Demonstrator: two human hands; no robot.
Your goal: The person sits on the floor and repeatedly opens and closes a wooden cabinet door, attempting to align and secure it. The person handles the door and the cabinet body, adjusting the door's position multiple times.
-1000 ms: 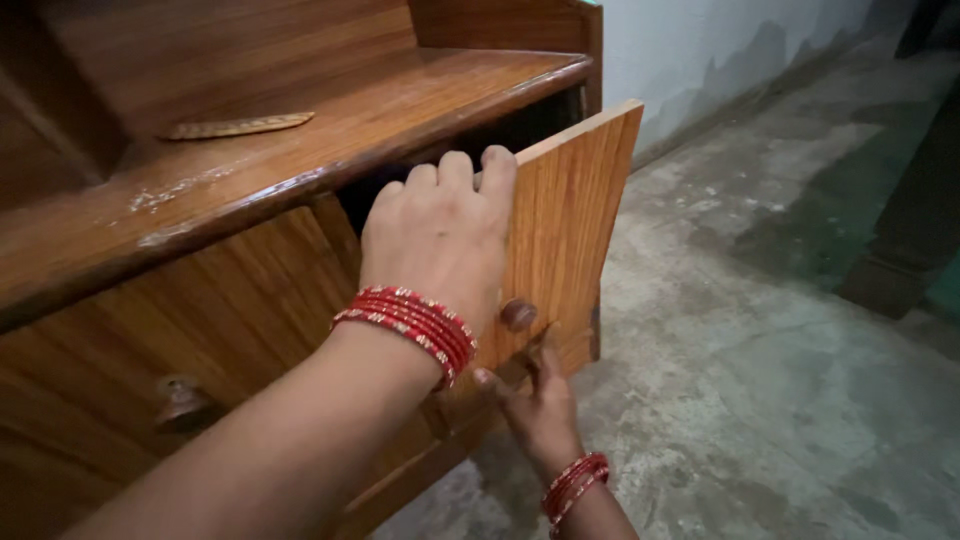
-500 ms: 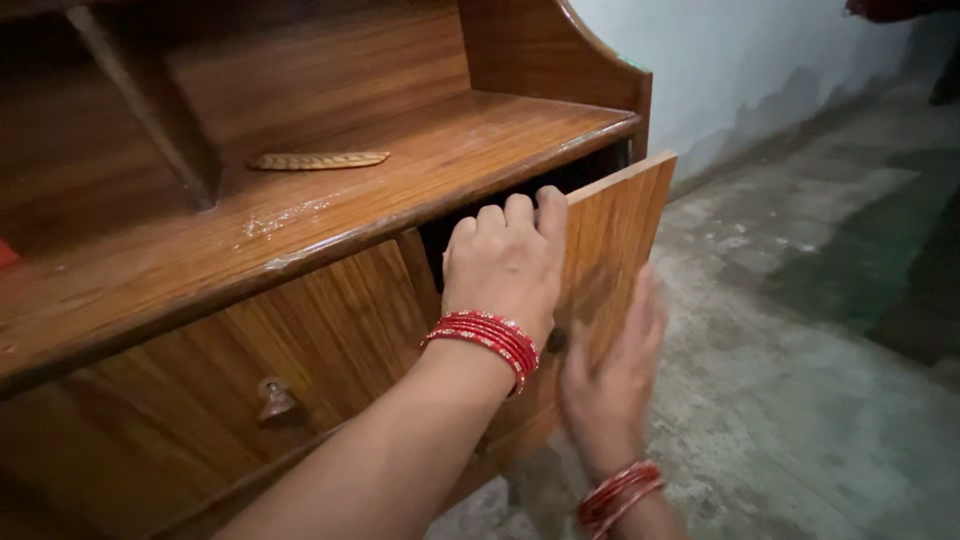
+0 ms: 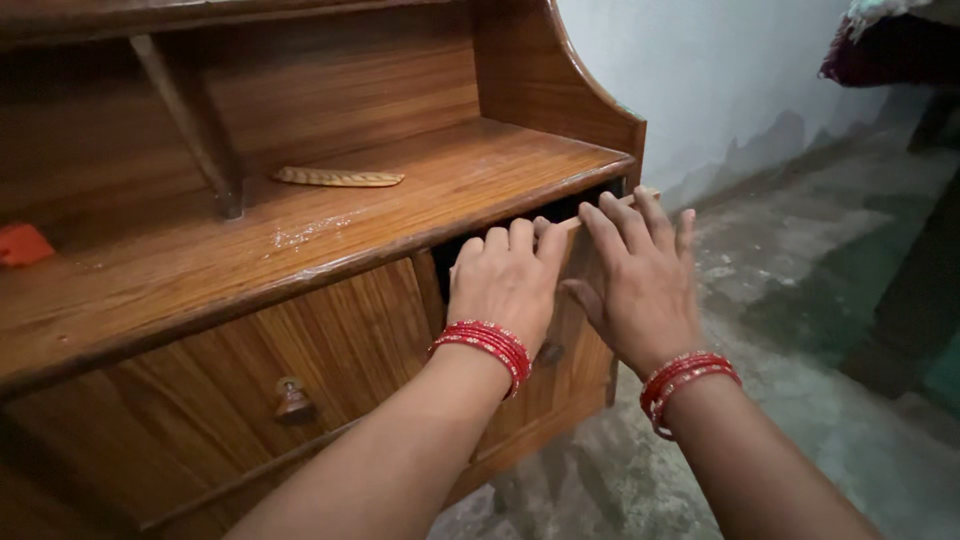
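Note:
A wooden cabinet door (image 3: 575, 360) at the right end of a wooden cabinet stands almost shut, with a dark gap above it. My left hand (image 3: 505, 285) lies on the door's top edge, fingers curled over it into the gap. My right hand (image 3: 640, 280) presses flat against the door's outer face, fingers spread and reaching its top edge. Both wrists wear red bangles. A small round knob (image 3: 548, 352) on this door peeks out between my hands.
The cabinet's left door (image 3: 300, 360) is closed and has a round knob (image 3: 292, 398). On the wooden shelf top (image 3: 200, 260) lie a long tan comb-like piece (image 3: 338, 178) and an orange object (image 3: 22, 244). Rough concrete floor (image 3: 800, 330) spreads to the right below a pale wall.
The door has swung from wide open to nearly shut. My right hand moved from its lower edge up onto its outer face. My left hand stayed on the top edge.

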